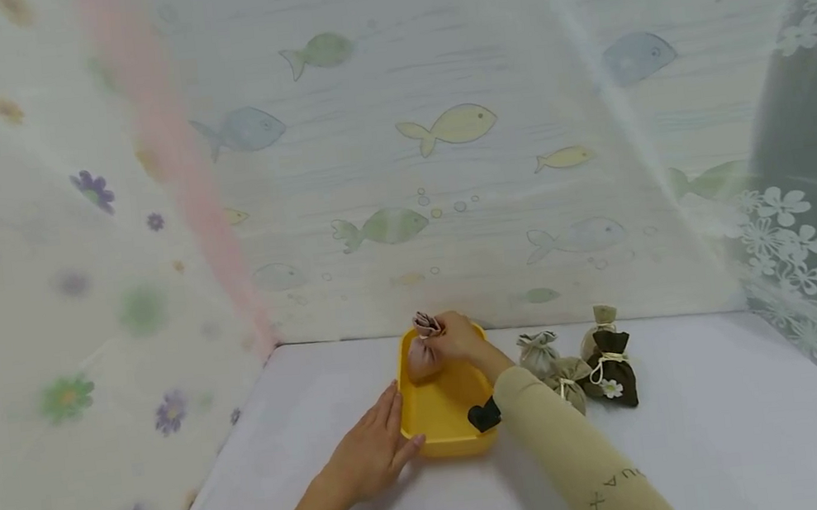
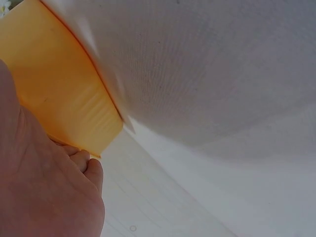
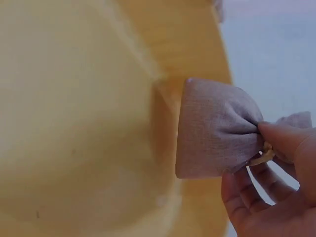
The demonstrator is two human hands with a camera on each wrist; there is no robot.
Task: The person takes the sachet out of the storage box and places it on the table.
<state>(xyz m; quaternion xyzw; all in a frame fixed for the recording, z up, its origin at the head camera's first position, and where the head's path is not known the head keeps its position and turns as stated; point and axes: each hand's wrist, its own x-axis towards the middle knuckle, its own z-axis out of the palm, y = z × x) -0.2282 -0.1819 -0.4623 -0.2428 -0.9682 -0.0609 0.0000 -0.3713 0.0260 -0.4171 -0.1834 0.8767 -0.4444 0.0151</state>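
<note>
A dusty pink cloth sachet [image 3: 217,129], gathered at its neck with a tie, hangs inside the far left part of a yellow plastic tub [image 1: 453,447]. My right hand [image 1: 460,339] pinches it at the neck between thumb and fingers. In the right wrist view the sachet's flat bottom edge faces the tub's inside. My left hand [image 1: 371,450] lies along the tub's left wall, its fingers extended and the thumb at the near left corner. From the left wrist view, the left palm [image 2: 47,182] shows beside the tub's outer wall.
Right of the tub stand several more tied sachets: a pale grey one [image 1: 538,353], an olive one [image 1: 569,378], a dark brown one [image 1: 619,378] with a white flower, and a beige one [image 1: 604,317] behind. The white table [image 1: 732,420] ends at a fish-print curtain [image 1: 465,224].
</note>
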